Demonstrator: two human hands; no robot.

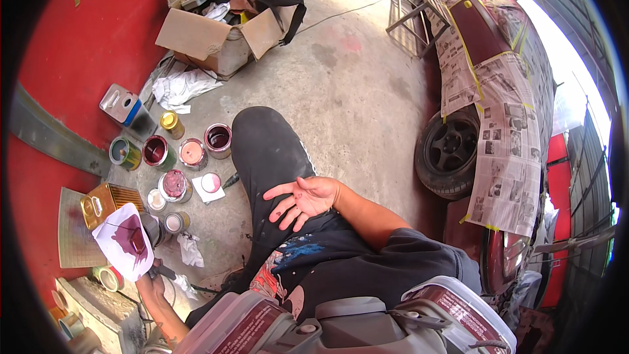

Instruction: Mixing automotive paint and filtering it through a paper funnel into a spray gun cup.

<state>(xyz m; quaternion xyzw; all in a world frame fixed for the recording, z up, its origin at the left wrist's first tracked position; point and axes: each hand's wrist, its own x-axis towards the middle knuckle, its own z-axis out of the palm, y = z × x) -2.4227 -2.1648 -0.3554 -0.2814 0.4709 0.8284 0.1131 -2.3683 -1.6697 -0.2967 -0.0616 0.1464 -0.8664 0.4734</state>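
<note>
A white paper [122, 246] stained dark red is at the lower left, just above the left hand [152, 286], whose fingers are bent around a dark handle [161, 271]. The right hand [304, 200] lies over the thigh [267, 157], palm up, its 5 fingers apart. Beyond stand 2 cans [155, 151] of dark red paint; far right, a newspaper-covered car [508, 151].

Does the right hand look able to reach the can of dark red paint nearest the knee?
Probably yes: the right hand is empty, though the bent leg lies between it and the paint can.
</note>
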